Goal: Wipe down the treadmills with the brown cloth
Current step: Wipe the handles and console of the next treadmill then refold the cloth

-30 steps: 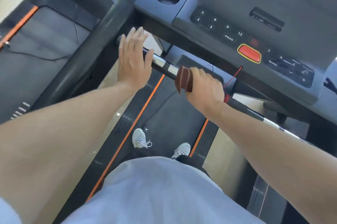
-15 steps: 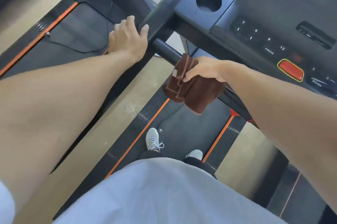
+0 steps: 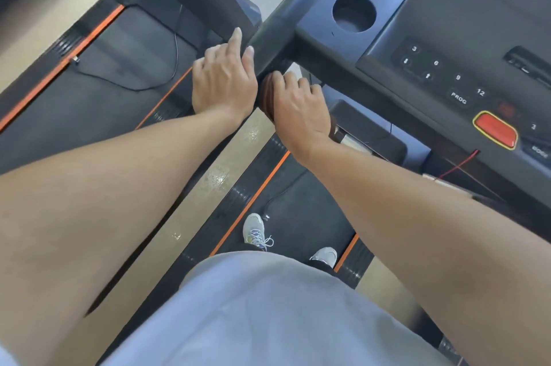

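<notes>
Head view: the right hand has slid the cloth left along the handlebar to its end by the upright, its grip wrapped round cloth and bar. Half a second ago the cloth hung loose further right. The left hand rests on the upright, fingers loosely extended, holding nothing. This bar looks nearly wiped; the console likely remains.
</notes>
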`<action>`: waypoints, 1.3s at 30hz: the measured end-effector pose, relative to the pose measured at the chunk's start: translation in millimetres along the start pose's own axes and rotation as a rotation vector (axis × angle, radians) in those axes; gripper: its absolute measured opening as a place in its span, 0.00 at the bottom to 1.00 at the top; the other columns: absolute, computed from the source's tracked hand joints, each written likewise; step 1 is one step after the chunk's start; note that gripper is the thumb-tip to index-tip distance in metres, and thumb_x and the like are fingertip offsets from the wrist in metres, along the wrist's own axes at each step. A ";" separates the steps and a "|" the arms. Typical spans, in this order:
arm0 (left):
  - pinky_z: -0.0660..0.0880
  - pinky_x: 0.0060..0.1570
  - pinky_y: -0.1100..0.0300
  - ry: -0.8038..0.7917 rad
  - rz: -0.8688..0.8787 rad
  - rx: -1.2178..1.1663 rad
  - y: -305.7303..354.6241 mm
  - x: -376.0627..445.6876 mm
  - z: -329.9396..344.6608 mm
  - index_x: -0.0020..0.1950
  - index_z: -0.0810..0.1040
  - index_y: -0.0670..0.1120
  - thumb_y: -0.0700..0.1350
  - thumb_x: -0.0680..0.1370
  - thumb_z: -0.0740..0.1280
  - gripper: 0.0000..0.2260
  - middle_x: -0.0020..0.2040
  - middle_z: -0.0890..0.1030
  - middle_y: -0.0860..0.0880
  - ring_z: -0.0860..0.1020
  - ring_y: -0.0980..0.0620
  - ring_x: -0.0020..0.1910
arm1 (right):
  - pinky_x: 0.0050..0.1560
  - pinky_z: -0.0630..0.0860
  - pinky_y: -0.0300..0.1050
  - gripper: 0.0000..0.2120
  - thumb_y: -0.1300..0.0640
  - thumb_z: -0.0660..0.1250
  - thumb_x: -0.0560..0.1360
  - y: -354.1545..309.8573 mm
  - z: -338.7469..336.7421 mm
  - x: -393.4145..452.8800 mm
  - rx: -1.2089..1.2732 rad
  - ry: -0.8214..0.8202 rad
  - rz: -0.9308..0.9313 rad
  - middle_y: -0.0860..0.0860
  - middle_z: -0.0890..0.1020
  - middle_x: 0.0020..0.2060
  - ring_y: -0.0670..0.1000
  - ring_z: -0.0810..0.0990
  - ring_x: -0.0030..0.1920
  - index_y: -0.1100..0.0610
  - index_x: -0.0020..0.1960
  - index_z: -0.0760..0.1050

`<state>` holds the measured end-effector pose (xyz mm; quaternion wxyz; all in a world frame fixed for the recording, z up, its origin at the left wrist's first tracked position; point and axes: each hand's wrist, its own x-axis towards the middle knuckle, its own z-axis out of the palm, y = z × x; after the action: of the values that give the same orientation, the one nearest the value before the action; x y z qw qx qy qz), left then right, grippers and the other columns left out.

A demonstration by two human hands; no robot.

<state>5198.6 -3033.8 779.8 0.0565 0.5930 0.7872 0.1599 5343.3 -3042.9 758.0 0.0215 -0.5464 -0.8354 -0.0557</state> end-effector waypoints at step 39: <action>0.82 0.56 0.48 -0.655 -0.524 -1.144 227.4 -244.5 9.5 0.56 0.84 0.47 0.53 0.77 0.74 0.13 0.51 0.87 0.47 0.86 0.48 0.50 | 0.76 0.65 0.54 0.29 0.66 0.65 0.69 159.3 -42.5 -330.4 0.628 0.313 0.025 0.51 0.79 0.71 0.57 0.71 0.76 0.54 0.69 0.80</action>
<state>5480.4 -3208.9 818.7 0.6295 0.2792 0.6390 0.3427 5620.9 -3285.6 779.3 0.3170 -0.5083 -0.7916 0.1208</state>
